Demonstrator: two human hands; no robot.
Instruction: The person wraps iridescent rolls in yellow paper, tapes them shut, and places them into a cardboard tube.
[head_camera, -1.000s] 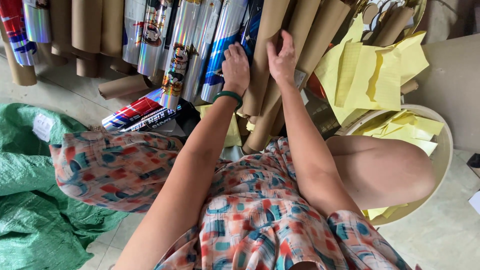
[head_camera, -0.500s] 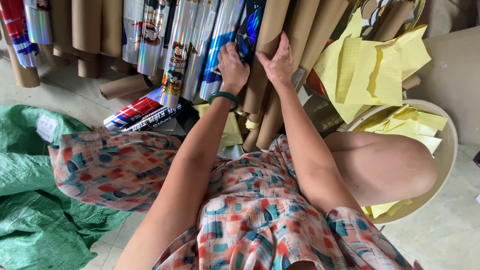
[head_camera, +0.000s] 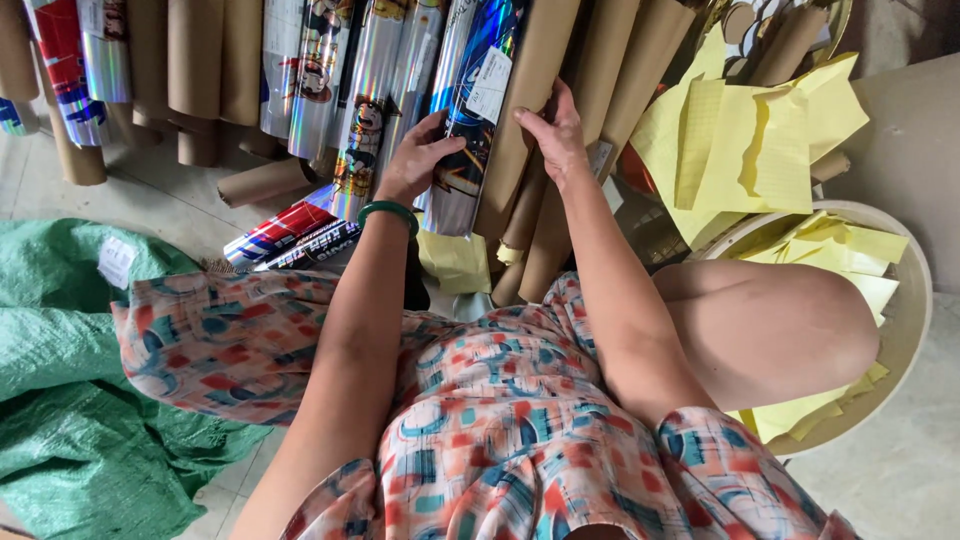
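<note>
Head view: stacked brown cardboard tubes (head_camera: 200, 60) and shiny printed rolls line the floor behind. Left hand (head_camera: 415, 160) grips a blue foil roll (head_camera: 470, 120) from its left side. Right hand (head_camera: 553, 130) clasps the same roll's right edge, against a brown tube. Yellow paper sheets (head_camera: 750, 140) lie right.

Both arms reach forward and away from the body, nearly parallel, elbows only slightly bent. The left hand (head_camera: 415, 155) is turned palm inward, its fingers curled and the thumb spread toward the other hand. A green bangle (head_camera: 388, 210) circles the left wrist. The right hand (head_camera: 550, 130) sits a little higher and just beside it, fingers bent at the knuckles and pressing forward, the wrist straight. The 2 forearms are bare, and the right knee is raised beside the right arm.
</note>
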